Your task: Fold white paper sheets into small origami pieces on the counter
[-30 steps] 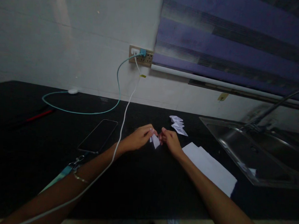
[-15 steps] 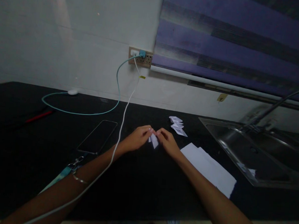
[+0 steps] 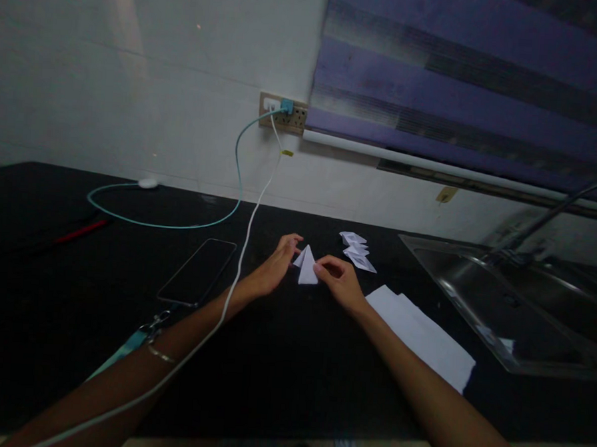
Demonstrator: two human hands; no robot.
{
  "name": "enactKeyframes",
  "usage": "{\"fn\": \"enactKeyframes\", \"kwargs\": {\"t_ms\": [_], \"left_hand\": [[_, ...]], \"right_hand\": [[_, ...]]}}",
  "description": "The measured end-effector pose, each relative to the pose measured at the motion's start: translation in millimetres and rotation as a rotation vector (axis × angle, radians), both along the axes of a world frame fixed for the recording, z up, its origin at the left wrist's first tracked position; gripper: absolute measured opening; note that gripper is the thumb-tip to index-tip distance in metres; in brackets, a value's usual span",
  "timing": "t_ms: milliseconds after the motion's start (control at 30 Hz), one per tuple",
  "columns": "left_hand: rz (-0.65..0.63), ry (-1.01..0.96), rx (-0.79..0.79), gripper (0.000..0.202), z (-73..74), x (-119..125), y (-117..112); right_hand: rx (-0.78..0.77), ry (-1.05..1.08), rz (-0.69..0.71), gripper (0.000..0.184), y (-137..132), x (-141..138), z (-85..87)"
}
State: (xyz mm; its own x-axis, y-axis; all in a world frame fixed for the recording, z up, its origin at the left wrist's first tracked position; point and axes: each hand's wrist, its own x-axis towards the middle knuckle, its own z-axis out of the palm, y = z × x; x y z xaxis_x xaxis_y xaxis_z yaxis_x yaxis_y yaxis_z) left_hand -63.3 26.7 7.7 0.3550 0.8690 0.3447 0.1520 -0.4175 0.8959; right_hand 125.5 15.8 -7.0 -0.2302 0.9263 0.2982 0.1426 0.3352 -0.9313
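Note:
A small piece of folded white paper (image 3: pixel 307 269), pointed at the top, is between my hands above the dark countertop. My right hand (image 3: pixel 341 279) pinches its right edge between thumb and fingers. On the other side, my left hand (image 3: pixel 276 266) has its fingers stretched out and apart, close to the paper's left flap; whether a fingertip touches it I cannot tell. Beyond my right hand lie several folded paper pieces (image 3: pixel 357 251) in a cluster. Flat white sheets (image 3: pixel 422 337) rest beside my right forearm, which partly covers them.
A phone (image 3: pixel 197 271) and a teal lanyard (image 3: pixel 121 353) lie at the left. A white cable (image 3: pixel 243 247) runs from the wall socket (image 3: pixel 296 119) across my left forearm. Further left is a teal cable (image 3: pixel 178 227). The metal sink (image 3: pixel 475 293) is at the right.
My left hand has let go of the folded paper and moved slightly left, its fingers spreading. The paper now shows a wider face, still held by my right hand.

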Motion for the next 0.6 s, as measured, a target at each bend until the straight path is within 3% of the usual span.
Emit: {"fn": "enactKeyframes", "kwargs": {"t_ms": [167, 367, 433, 600], "left_hand": [[0.107, 0.057, -0.097, 0.062, 0.5, -3, 3], [0.2, 0.047, -0.109, 0.06, 8.8, -8, 4], [0.16, 0.046, -0.068, 0.056, 9.7, -8, 2], [-0.161, 0.045, 0.064, 0.043, 8.5, -6, -2]], "right_hand": [[-0.064, 0.072, 0.123, 0.025, -5, 0, 4.0], [-0.12, 0.052, 0.265, 0.025, -10, -1, 3.6], [-0.148, 0.036, 0.283, 0.024, -11, 0, 4.0], [-0.204, 0.034, 0.284, 0.024, -12, 0, 3.9]]}}
